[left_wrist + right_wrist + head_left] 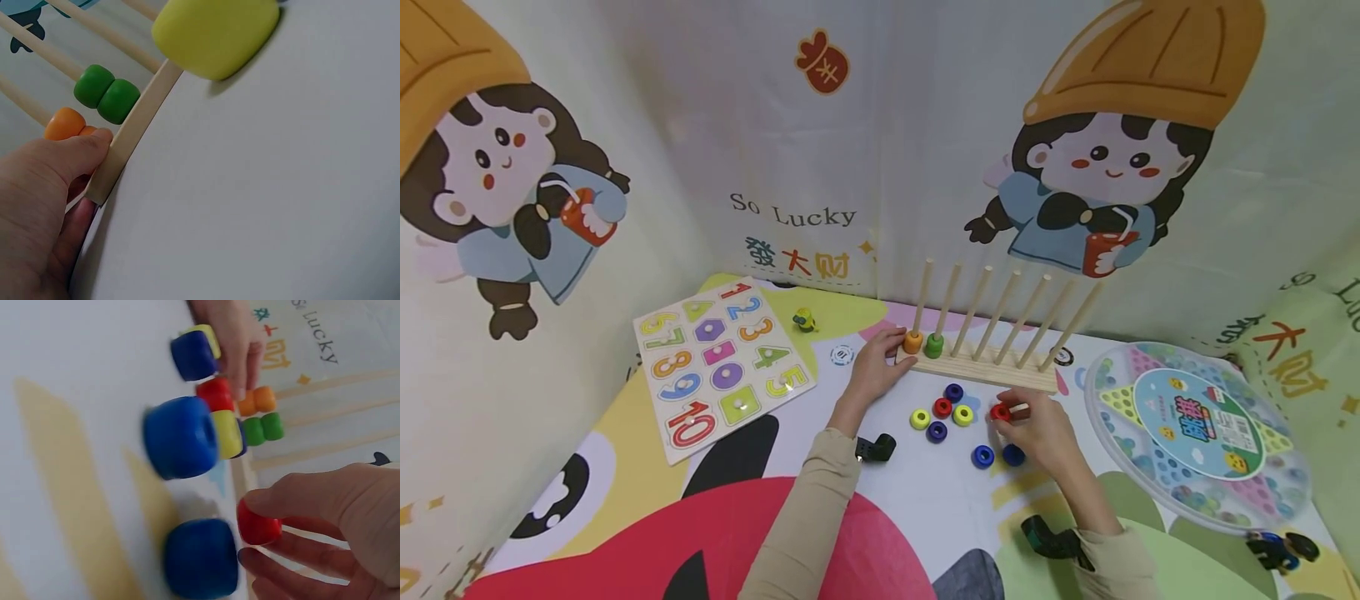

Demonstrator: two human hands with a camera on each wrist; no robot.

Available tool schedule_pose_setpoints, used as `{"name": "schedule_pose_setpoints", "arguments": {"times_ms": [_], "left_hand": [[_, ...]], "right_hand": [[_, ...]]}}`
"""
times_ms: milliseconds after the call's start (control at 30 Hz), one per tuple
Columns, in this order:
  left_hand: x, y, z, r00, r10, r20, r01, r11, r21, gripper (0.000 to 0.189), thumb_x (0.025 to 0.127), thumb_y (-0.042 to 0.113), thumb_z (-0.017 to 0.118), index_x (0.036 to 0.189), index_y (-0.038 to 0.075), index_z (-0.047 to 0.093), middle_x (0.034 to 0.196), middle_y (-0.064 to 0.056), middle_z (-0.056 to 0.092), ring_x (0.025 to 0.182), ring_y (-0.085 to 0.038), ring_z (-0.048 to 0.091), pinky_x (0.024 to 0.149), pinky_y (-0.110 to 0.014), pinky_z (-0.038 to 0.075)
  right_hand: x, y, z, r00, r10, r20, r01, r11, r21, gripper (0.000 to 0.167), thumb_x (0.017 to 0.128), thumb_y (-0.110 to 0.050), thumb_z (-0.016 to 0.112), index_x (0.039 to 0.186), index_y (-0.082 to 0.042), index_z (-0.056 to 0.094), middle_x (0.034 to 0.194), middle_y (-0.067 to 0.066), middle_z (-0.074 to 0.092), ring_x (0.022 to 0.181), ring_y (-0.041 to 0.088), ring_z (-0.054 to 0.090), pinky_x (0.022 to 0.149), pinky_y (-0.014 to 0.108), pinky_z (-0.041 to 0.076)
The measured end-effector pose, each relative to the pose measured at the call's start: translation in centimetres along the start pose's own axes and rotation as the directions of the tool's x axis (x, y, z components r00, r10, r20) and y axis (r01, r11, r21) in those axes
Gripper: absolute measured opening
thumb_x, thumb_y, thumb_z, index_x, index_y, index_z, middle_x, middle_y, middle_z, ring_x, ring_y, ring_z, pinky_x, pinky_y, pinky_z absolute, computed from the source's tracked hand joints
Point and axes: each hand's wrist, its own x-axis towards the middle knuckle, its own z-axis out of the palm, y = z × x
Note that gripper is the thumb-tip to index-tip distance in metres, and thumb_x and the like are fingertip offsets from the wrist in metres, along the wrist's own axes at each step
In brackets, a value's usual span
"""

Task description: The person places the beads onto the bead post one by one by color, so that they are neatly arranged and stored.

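My left hand (876,368) grips the left end of a wooden peg stand (992,372), thumb in front beside the orange beads (64,124). Two orange beads sit on the first peg and two green beads (107,94) on the second; the other pegs are bare. Between thumb and fingers, my right hand (1043,429) pinches a red bead (257,520) just in front of the stand. Below that hand lie blue beads (982,457). Left of it, another red bead (942,407), yellow beads (962,415) and more blue beads (936,431) lie loose on the table.
A number puzzle board (724,367) lies at the left, with a small yellow toy figure (804,319) beside it. On the right is a round marble game board (1198,433), with a dark toy figure (1283,550) near its front edge. A printed curtain (880,150) hangs behind.
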Motion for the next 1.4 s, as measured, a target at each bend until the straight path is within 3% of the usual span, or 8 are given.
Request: {"name": "schedule_pose_setpoints", "arguments": {"times_ms": [233, 333, 467, 800, 900, 1067, 1167, 1400], "left_hand": [[-0.1, 0.1, -0.3, 1.0, -0.012, -0.001, 0.012, 1.0, 0.0, 0.049, 0.091, 0.02, 0.073, 0.134, 0.002, 0.059, 0.137, -0.008, 0.056, 0.119, -0.023, 0.057, 0.098, -0.028, 0.051], [0.0, 0.1, -0.3, 1.0, -0.01, 0.0, 0.01, 1.0, 0.002, 0.049, 0.091, 0.02, 0.073, 0.134, 0.002, 0.059, 0.137, -0.009, 0.056, 0.117, -0.023, 0.058, 0.098, -0.029, 0.051], [0.0, -0.1, -0.2, 1.0, -0.014, 0.008, 0.014, 1.0, 0.014, 0.05, 0.091, 0.022, 0.073, 0.135, 0.002, 0.059, 0.138, -0.008, 0.056, 0.117, -0.022, 0.059, 0.098, -0.028, 0.051], [-0.1, -0.2, 0.0, 1.0, -0.019, 0.005, 0.019, 1.0, 0.018, 0.048, 0.091, 0.022, 0.073, 0.133, 0.001, 0.06, 0.139, -0.008, 0.055, 0.122, -0.022, 0.056, 0.099, -0.027, 0.05], [-0.1, -0.1, 0.0, 1.0, -0.012, 0.003, 0.012, 1.0, 0.023, 0.048, 0.091, 0.022, 0.073, 0.133, 0.002, 0.06, 0.139, -0.007, 0.055, 0.121, -0.022, 0.056, 0.099, -0.027, 0.05], [0.0, -0.1, 0.0, 1.0, 0.003, 0.004, -0.003, 1.0, 0.028, 0.048, 0.091, 0.022, 0.073, 0.132, 0.001, 0.061, 0.138, -0.008, 0.055, 0.121, -0.022, 0.057, 0.099, -0.027, 0.05], [0.0, -0.2, 0.0, 1.0, 0.005, 0.004, -0.005, 1.0, 0.024, 0.048, 0.091, 0.022, 0.073, 0.131, 0.0, 0.061, 0.138, -0.007, 0.056, 0.12, -0.022, 0.057, 0.098, -0.027, 0.05], [0.1, -0.3, 0.0, 1.0, -0.005, 0.01, 0.005, 1.0, 0.025, 0.049, 0.091, 0.023, 0.073, 0.132, 0.001, 0.061, 0.138, -0.006, 0.055, 0.118, -0.021, 0.058, 0.098, -0.027, 0.051]], "right_hand": [[1.7, -2.0, -0.7, 0.984, -0.044, -0.172, 0.054, 0.997, 0.057, 0.028, 0.079, 0.0, 0.078, 0.105, 0.005, 0.07, 0.101, 0.021, 0.069, 0.082, 0.036, 0.071, 0.066, 0.043, 0.061], [2.7, -3.2, -0.8, 0.958, -0.055, -0.281, 0.077, 0.995, 0.07, 0.026, 0.078, 0.0, 0.078, 0.103, 0.004, 0.072, 0.098, 0.02, 0.068, 0.08, 0.036, 0.071, 0.062, 0.029, 0.06], [3.9, -4.9, -1.4, 0.92, -0.085, -0.382, 0.14, 0.983, 0.117, 0.024, 0.077, 0.001, 0.078, 0.1, 0.004, 0.073, 0.097, 0.02, 0.067, 0.077, 0.036, 0.07, 0.057, 0.006, 0.048], [5.7, -8.4, -3.3, 0.888, -0.095, -0.45, 0.204, 0.959, 0.199, 0.028, 0.082, 0.0, 0.075, 0.11, 0.004, 0.07, 0.103, 0.019, 0.071, 0.087, 0.034, 0.068, 0.064, 0.004, 0.046], [6.1, -9.1, -3.7, 0.863, -0.103, -0.495, 0.234, 0.949, 0.21, 0.028, 0.083, -0.001, 0.075, 0.11, 0.005, 0.07, 0.105, 0.018, 0.071, 0.088, 0.03, 0.067, 0.066, 0.006, 0.047], [6.8, -10.1, -4.5, 0.806, -0.137, -0.575, 0.308, 0.928, 0.21, 0.027, 0.082, -0.001, 0.076, 0.108, 0.005, 0.072, 0.103, 0.016, 0.07, 0.085, 0.008, 0.063, 0.067, 0.01, 0.05], [7.4, -10.7, -5.0, 0.786, -0.157, -0.598, 0.331, 0.924, 0.192, 0.027, 0.083, -0.004, 0.076, 0.108, 0.004, 0.072, 0.101, 0.016, 0.07, 0.083, 0.002, 0.061, 0.067, 0.009, 0.05], [8.8, -11.5, -5.4, 0.788, -0.141, -0.599, 0.276, 0.951, 0.139, 0.026, 0.085, -0.009, 0.075, 0.108, 0.004, 0.073, 0.099, 0.017, 0.066, 0.087, 0.026, 0.066, 0.065, 0.007, 0.046]]}}
